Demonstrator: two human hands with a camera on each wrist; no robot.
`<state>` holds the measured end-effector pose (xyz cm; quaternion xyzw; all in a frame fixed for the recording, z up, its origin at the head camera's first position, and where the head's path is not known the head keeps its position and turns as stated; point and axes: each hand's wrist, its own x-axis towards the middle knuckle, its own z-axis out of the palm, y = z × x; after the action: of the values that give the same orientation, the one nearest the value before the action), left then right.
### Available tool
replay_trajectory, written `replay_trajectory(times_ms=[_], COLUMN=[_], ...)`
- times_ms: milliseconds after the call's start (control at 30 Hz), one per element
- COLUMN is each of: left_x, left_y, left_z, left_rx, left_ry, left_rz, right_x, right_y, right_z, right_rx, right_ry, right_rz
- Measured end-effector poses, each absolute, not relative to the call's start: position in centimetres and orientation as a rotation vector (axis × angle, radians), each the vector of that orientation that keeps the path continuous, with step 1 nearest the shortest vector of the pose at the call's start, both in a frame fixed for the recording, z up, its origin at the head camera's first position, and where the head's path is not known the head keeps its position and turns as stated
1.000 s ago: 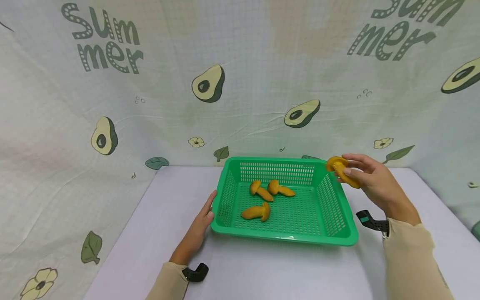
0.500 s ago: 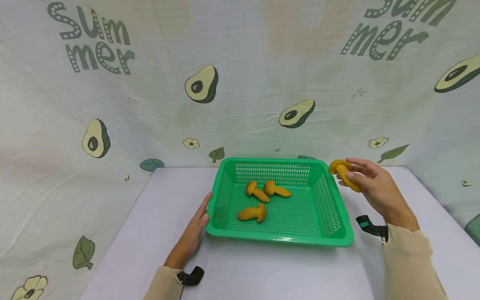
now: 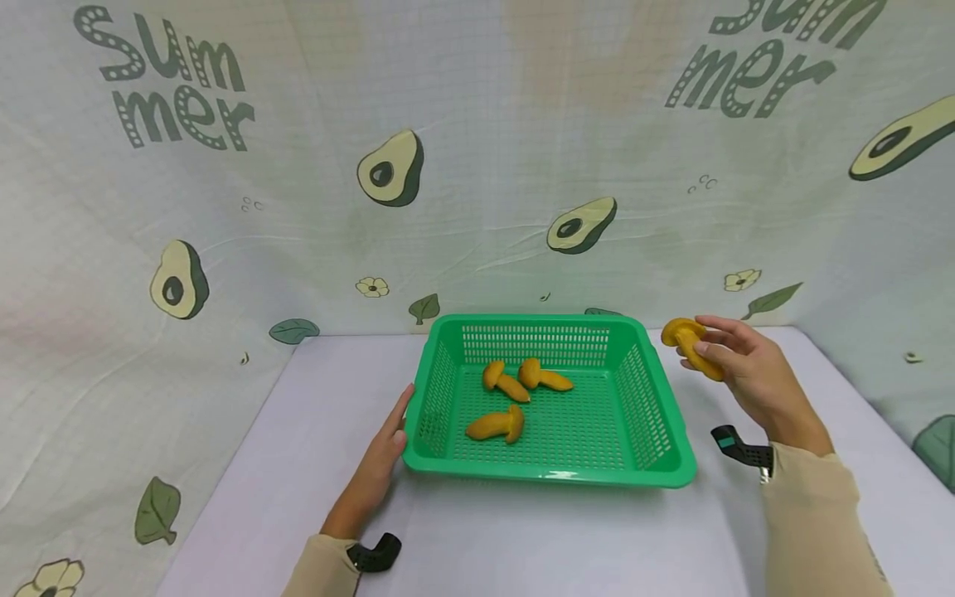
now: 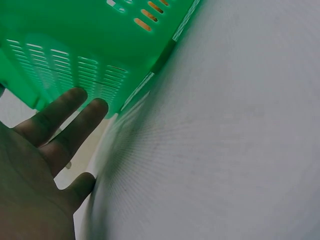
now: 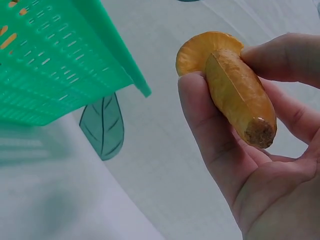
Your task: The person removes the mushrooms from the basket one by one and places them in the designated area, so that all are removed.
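Observation:
My right hand (image 3: 757, 377) pinches a yellow-orange mushroom (image 5: 240, 95) between thumb and fingers, just off the right side of a green plastic basket (image 3: 552, 474). In the right wrist view the cut end of its stem faces the camera and the cap points away. Three similar mushrooms lie in the basket: one at the back left (image 3: 505, 381), one beside it (image 3: 545, 376), and one nearer the front (image 3: 496, 424). My left hand (image 3: 373, 468) rests at the basket's left side, its fingers extended along the wall. In the left wrist view those fingertips (image 4: 95, 107) overlap the slotted wall.
The basket stands on a white tabletop (image 3: 537, 539). Behind and at the sides hangs a pale cloth (image 3: 477, 166) printed with avocados, leaves and lettering. A black strap (image 3: 376, 553) is on my left wrist and another (image 3: 741, 449) on my right.
My right hand has drawn slightly to the right, away from the basket's rim, with the mushroom still pinched. The whole scene has shifted a little left in view. My left hand keeps its place.

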<state>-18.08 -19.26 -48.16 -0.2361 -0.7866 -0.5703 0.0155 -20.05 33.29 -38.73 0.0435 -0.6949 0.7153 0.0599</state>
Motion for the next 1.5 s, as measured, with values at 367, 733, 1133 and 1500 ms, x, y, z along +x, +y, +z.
replay_trajectory(times_ms=[367, 733, 1133, 1500], left_x=[-18.4, -18.2, -18.1, -18.0], left_y=[-19.3, -19.4, -19.5, -19.5], left_z=[-48.4, -48.5, -48.3, -48.0], left_rx=[-0.747, -0.766, -0.748, -0.791], left_ry=[-2.416, -2.392, -2.399, -2.426], left_rz=[-1.804, -1.81, -1.799, -1.802], right_x=[-20.0, -20.2, -20.6, -20.7], right_y=[34.1, 34.9, 35.6, 36.5], right_z=[-39.5, -40.1, -41.7, -43.5], right_rx=[0.057, -0.081, -0.181, -0.296], right_ry=[-2.049, -2.133, -2.267, -2.367], right_rz=[2.2, 2.153, 2.033, 1.966])
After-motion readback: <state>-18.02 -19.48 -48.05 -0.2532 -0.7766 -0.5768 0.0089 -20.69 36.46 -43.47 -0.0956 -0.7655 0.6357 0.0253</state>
